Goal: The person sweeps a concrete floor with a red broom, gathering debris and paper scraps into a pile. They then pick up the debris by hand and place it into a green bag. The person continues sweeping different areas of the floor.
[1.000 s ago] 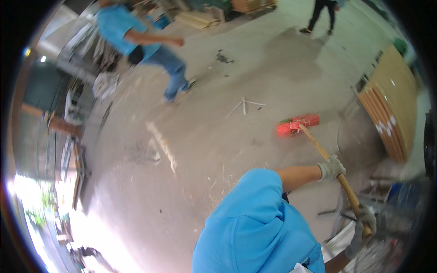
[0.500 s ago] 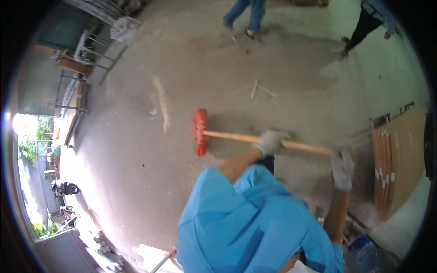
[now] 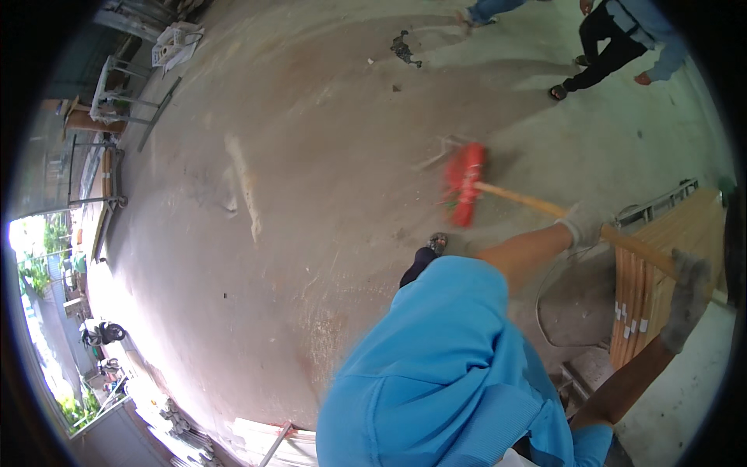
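A broom (image 3: 523,201) with a wide red head and a long wooden handle reaches across the concrete floor, its head out in front of me to the right of centre. My left hand (image 3: 585,224), in a pale work glove, is closed around the middle of the handle. Near the handle's end, my right hand (image 3: 689,300) in a greyer glove grips it, smeared by motion. A thin whitish strip (image 3: 436,156) lies against the bristles' far left side. One of my shoes (image 3: 438,244) shows just below the broom head.
Tall brown boards (image 3: 650,280) lean at the right wall, close to my right hand. A person in dark trousers (image 3: 603,50) stands at the far right; another person's leg (image 3: 486,9) shows at the top. A metal frame (image 3: 117,93) and a trolley (image 3: 97,175) stand left.
The broom and both hands have swung right, the head coming up against the whitish strip. My view has shifted too. The person in dark trousers has stepped left; the other has moved right.
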Available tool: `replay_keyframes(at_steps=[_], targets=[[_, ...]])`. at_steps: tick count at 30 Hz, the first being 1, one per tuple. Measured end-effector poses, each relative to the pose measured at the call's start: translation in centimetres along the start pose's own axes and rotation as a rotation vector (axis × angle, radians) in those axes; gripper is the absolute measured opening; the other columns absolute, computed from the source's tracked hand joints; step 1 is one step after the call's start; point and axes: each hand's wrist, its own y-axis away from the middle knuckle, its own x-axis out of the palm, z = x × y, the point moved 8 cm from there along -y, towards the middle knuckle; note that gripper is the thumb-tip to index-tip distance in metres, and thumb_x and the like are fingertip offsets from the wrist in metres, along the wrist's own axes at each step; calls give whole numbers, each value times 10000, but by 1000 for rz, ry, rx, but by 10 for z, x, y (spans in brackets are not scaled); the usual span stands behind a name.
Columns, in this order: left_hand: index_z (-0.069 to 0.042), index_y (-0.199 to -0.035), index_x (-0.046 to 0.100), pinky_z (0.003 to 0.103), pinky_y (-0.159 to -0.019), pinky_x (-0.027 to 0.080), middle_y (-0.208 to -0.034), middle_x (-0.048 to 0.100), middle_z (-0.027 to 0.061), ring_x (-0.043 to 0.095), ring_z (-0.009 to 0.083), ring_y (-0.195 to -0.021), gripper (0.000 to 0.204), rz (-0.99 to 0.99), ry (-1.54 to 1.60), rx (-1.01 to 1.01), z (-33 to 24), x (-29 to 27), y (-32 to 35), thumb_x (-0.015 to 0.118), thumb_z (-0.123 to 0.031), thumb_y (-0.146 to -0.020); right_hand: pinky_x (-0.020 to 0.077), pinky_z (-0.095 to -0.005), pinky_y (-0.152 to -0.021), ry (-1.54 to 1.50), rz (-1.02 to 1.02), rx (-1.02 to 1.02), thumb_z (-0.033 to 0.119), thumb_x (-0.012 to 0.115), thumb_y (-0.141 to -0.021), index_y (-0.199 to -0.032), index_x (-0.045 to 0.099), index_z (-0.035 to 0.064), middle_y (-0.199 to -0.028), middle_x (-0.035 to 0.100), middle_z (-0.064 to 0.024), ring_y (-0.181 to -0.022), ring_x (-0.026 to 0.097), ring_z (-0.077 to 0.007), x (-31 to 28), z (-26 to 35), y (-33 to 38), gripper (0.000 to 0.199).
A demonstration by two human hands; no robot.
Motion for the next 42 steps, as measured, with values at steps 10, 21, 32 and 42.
replay_keyframes(at_steps=[10, 21, 32, 42], targets=[[-172, -890, 703, 408, -731, 508, -858, 679, 89, 655, 291, -858, 203, -221, 26, 313, -71, -25, -74, 696, -181, -687, 486, -359, -849, 688, -36, -152, 135, 526, -907, -1031, 605, -18, -1058, 614, -138, -960, 594, -217, -48, 49, 10, 212], [-225, -1021, 681, 414, -757, 489, -842, 687, 74, 657, 297, -832, 325, -70, -244, -230, 49, -37, -43, 676, -109, -718, 467, -339, -922, 1296, -162, -116, 148, 525, -946, -1126, 593, 50, -1031, 645, -72, -1005, 612, -206, -178, -106, -39, 215], [-261, -1150, 660, 373, -755, 525, -977, 703, 78, 688, 241, -853, 420, -54, -229, -262, 151, -13, -230, 664, -109, -758, 352, -455, -1031, 353, -117, 18, 340, 461, -948, -1133, 549, 6, -1133, 603, -140, -1027, 563, -266, -269, -180, -184, 392], [-186, -937, 693, 407, -713, 514, -862, 690, 77, 669, 289, -860, 198, -124, -59, 99, 59, -80, -498, 636, -141, -752, 470, -317, -895, 650, -8, -166, 190, 509, -969, -1006, 622, 77, -903, 621, -95, -909, 618, -187, -296, -65, -320, 164]])
